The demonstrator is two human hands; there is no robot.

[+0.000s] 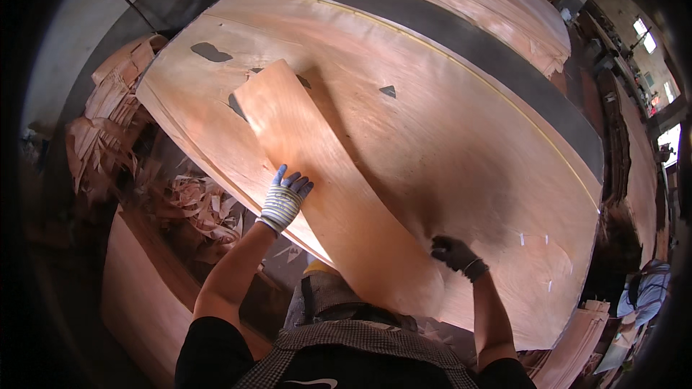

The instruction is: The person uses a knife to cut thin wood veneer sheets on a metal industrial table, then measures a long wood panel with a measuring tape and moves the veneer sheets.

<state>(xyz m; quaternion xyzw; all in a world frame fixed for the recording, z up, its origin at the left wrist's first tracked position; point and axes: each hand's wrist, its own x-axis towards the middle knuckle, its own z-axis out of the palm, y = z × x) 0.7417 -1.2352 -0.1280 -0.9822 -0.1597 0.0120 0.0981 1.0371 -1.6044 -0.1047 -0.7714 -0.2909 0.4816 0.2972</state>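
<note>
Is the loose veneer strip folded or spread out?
Spread out, but bowed: the veneer strip shows one long, uncreased face with a curving edge, casting shadow on the large sheet.

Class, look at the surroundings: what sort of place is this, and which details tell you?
Probably a wood-veneer or plywood workshop: a thin wooden strip over a broad sheet with holes, a stack of similar sheets beyond, and torn scraps heaped at the left.
</note>
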